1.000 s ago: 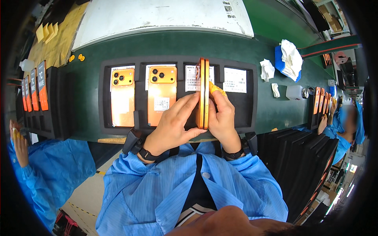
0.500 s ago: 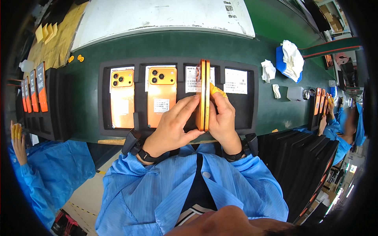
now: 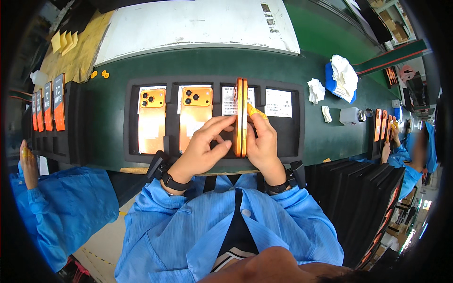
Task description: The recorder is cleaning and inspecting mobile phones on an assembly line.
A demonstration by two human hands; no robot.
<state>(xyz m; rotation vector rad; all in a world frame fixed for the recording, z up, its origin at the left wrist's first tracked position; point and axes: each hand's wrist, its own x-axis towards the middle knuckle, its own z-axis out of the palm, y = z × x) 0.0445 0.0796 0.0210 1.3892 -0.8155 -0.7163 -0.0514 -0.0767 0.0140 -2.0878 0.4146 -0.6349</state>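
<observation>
Two orange phones (image 3: 241, 118) stand face to face on edge, upright, above the third compartment of a black foam tray (image 3: 302, 118). My left hand (image 3: 205, 144) bears on their left side with its fingertips, fingers bent and thumb bent apart from them. From the right, my right hand (image 3: 262, 141) grips the pair; yellow finger covers (image 3: 256, 112) show on its fingers. Their inner faces are hidden. Left of my hands, an orange phone (image 3: 196, 101) and another orange phone (image 3: 152, 120) lie camera side up in the tray, over white printed labels.
A white label (image 3: 278, 103) lies in the right compartment. To the right are crumpled tissues (image 3: 316, 91), a blue tissue box (image 3: 330, 78) and a clear bottle (image 3: 350, 116). A white board (image 3: 198, 30) lies beyond. Black trays (image 3: 349, 198) stack at right. Co-workers sit at both sides.
My left thumb has moved away from the phones' lower edge. The phones remain upright between my hands. The view has shifted slightly, and the co-worker's hand at left has turned.
</observation>
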